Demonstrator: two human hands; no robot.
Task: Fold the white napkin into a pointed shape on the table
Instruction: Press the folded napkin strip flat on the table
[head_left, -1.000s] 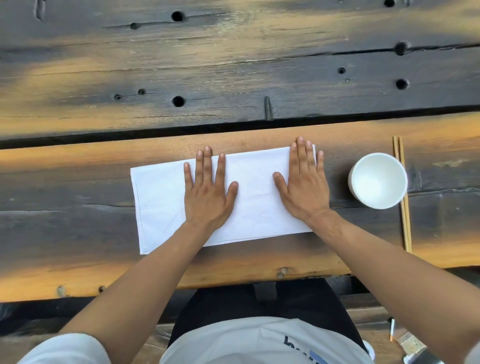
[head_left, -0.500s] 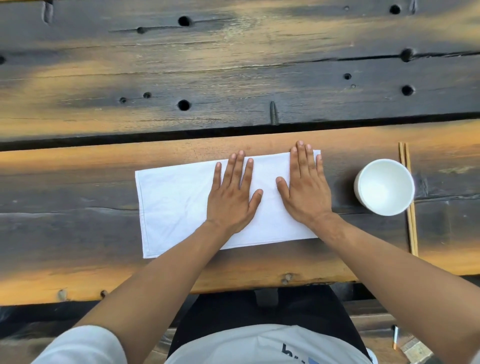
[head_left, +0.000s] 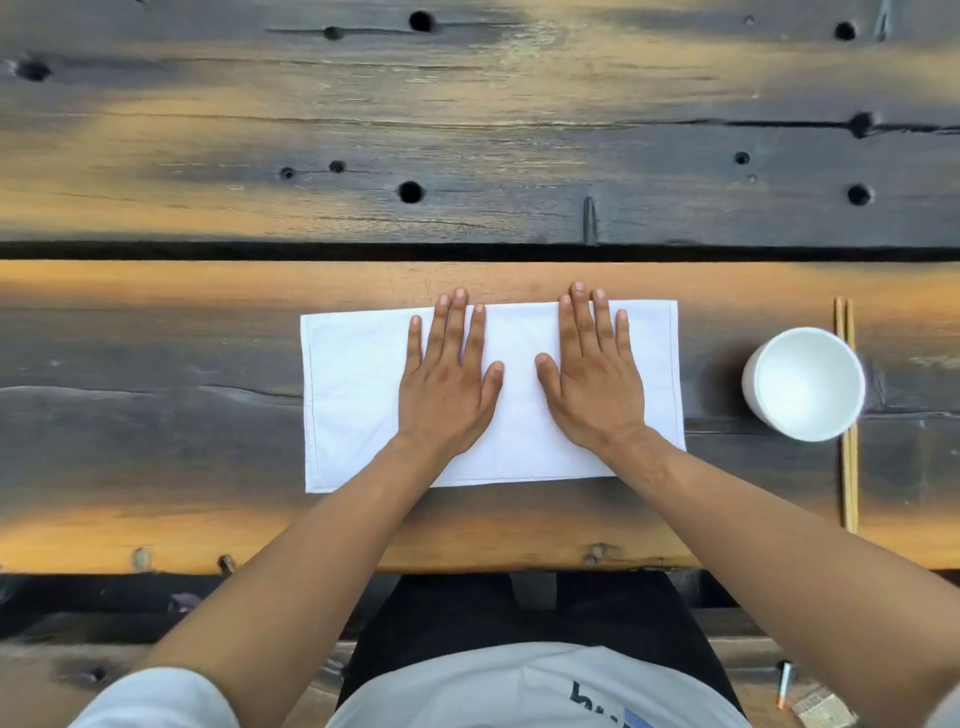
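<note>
Two hands lie flat, palms down, on the napkin (head_left: 358, 400), which is a long white rectangle spread on the table (head_left: 156, 415). The left hand (head_left: 447, 389) and the right hand (head_left: 592, 384) are side by side near the napkin's middle, fingers extended and slightly spread, thumbs pointing toward each other with a strip of bare cloth between them. Neither hand pinches or grips anything. The longest fingertips of both hands reach the napkin's far edge, and the wrists cross its near edge. A wide part of the cloth extends to the left of the left hand; a narrower part extends to the right of the right hand.

Right of the right hand, apart from the napkin, a white cup (head_left: 804, 383) stands upright with its mouth open to the camera. A pair of chopsticks (head_left: 849, 467) lies on the far side of the cup from the hands, running front to back and partly hidden by the cup's rim.
</note>
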